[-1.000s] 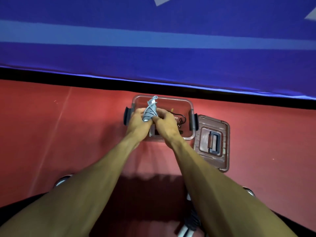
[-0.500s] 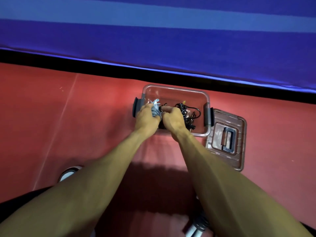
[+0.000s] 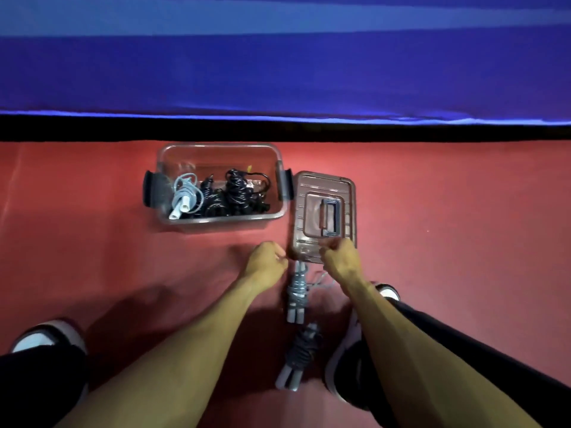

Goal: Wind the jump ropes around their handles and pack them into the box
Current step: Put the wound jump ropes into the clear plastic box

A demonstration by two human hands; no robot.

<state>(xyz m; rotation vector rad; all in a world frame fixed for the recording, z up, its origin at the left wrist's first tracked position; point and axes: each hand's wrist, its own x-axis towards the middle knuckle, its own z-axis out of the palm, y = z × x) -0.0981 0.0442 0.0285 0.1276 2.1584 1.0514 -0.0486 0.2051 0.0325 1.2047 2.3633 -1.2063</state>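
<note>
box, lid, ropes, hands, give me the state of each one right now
box: open, holding wound ropes
lid: off, flat on the floor right of the box
light blue rope: wound, inside the box
silver rope: wound, on the floor
dark rope: wound, on the floor
left hand: loosely curled, holding nothing
right hand: loosely curled, holding nothing
</note>
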